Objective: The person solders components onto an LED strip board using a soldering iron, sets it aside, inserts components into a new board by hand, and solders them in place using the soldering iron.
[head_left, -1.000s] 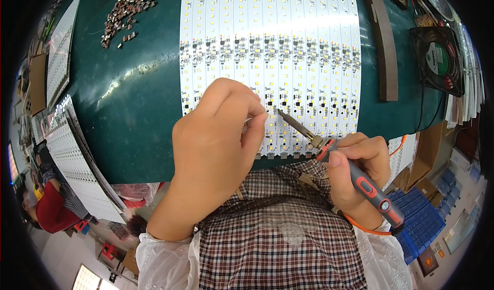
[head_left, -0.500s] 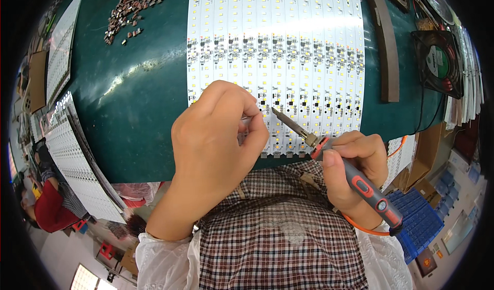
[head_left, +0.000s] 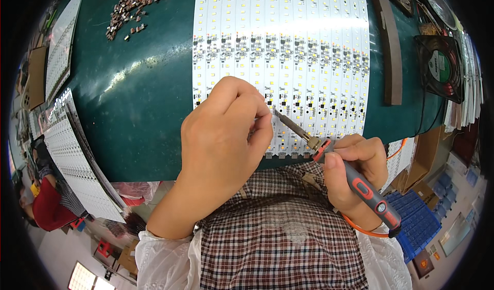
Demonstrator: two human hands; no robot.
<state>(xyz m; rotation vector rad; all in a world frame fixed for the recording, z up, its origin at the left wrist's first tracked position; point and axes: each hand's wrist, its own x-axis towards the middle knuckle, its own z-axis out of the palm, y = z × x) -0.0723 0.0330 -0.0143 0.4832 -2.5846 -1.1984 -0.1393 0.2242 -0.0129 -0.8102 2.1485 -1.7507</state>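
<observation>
At one o'clock, a wide white panel made of long thin strips (head_left: 280,27), dotted with small yellow squares and black bits, is lying on a shiny dark green counter (head_left: 139,110). The bare left hand (head_left: 218,130) is covering the panel's seven o'clock part. Its thumb and pointing finger are pressing together at the tips, but I cannot tell what they are pinching. At four o'clock, the bare right hand (head_left: 355,171) is gripping a grey and red pen-shaped soldering iron (head_left: 368,189). The iron is pointing between ten and eleven o'clock, with its dark tip sitting over the strips, near the left fingertips; I cannot tell if it is touching. A bright orange cord (head_left: 365,232) is hanging by its back end. A pile of little shiny metal pieces (head_left: 135,4) is lying at eleven o'clock. At two o'clock, a long brown bar (head_left: 388,53) is resting near a square black fan (head_left: 440,63).
</observation>
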